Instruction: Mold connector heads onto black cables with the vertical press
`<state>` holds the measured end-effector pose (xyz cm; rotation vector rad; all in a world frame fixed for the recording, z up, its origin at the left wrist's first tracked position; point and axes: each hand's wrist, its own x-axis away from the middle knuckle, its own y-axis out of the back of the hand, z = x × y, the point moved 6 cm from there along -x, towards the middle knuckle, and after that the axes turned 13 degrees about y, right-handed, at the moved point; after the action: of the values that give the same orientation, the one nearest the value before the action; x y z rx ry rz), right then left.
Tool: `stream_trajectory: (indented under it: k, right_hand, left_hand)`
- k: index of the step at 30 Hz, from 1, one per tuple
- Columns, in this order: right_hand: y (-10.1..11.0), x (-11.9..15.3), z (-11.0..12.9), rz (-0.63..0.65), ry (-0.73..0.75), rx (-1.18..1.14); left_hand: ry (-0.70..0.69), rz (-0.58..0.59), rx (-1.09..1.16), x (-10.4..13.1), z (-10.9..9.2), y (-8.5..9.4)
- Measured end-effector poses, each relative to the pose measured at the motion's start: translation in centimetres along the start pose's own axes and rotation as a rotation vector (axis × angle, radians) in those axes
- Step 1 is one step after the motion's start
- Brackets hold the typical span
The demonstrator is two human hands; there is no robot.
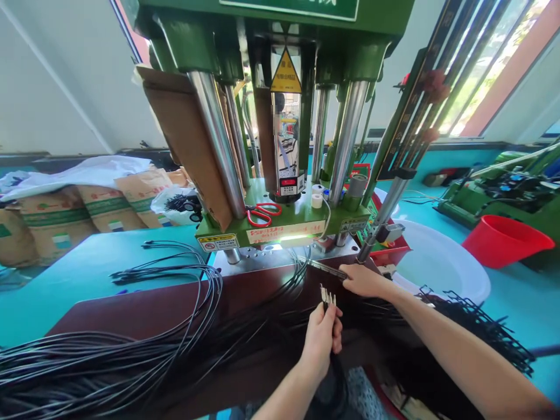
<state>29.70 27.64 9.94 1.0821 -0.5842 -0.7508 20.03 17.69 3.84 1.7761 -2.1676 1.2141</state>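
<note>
My left hand (321,335) is closed around several black cables, whose bare metal connector ends (328,296) stick up above the fingers. To the right and a little farther forward, my right hand (365,281) grips the near end of a long, narrow metal bar (324,268). The bar's far end reaches the front of the press bed, beside a bunch of black cables (298,274) that runs under the green press (315,224). Whether the bar touches those cables I cannot tell.
Red-handled scissors (262,214) and a white roll (317,200) lie on the press ledge. Long black cables (131,356) cover the left of the brown table (144,309). Black bent parts (476,326), a white tub (441,262) and a red bucket (503,242) are on the right.
</note>
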Motion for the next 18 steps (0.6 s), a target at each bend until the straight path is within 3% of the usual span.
stream_trajectory:
  k: [2,4,6,8,12,18]
  right_hand:
    - [-0.4,3.1,0.1,0.025,-0.072,-0.149]
    - [-1.8,6.2,0.1,-0.015,-0.213,-0.508]
    - [-3.7,8.6,0.4,-0.162,-0.333,-0.97]
    - [-5.1,10.0,0.8,-0.369,-0.356,-1.275]
    - [-6.4,10.4,1.1,-0.609,-0.294,-1.434]
    - [-6.7,10.2,0.8,-0.64,-0.296,-1.398]
  left_hand:
    - [-0.001,-0.007,-0.026,0.1,0.0,-0.2]
    - [0.019,-0.021,-0.082,0.0,0.2,-0.5]
    - [0.011,-0.039,-0.179,-0.3,0.4,-1.0]
    - [-0.085,-0.064,-0.312,-0.7,0.2,-1.5]
    - [-0.318,-0.11,-0.531,-1.2,-0.4,-2.2]
    - [-0.312,-0.091,-0.624,-0.9,-0.4,-2.6]
